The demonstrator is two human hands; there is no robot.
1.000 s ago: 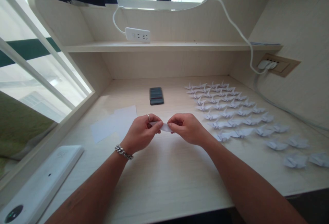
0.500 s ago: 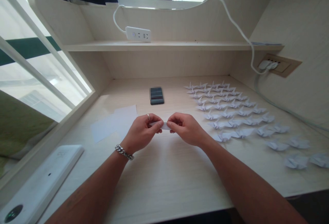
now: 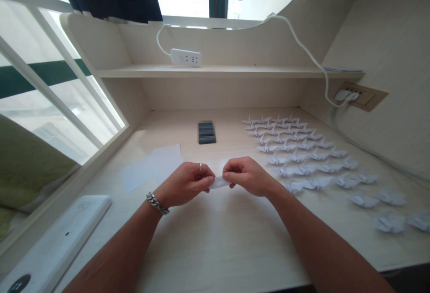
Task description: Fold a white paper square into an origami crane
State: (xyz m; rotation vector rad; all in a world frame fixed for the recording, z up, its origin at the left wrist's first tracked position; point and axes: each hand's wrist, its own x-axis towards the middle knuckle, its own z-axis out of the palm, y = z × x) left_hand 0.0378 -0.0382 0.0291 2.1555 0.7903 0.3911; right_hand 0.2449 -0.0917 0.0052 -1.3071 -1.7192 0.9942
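A small folded piece of white paper (image 3: 218, 182) is pinched between both my hands just above the desk. My left hand (image 3: 186, 184), with a ring and a chain bracelet, grips its left end with closed fingers. My right hand (image 3: 247, 176) pinches its right end. Most of the paper is hidden by my fingers. Flat white paper sheets (image 3: 152, 165) lie on the desk just left of my left hand. Rows of several white paper cranes (image 3: 302, 154) spread out on the desk to the right of my right hand.
A dark phone (image 3: 206, 132) lies beyond my hands. A white flat device (image 3: 57, 243) sits at the near left. A power strip (image 3: 186, 57) rests on the shelf, its cable running to a wall socket (image 3: 356, 96) at right. A window frame (image 3: 50, 100) borders the left.
Both hands have sunk a little lower and closer to me with the paper still pinched between them. The view has tilted up slightly.
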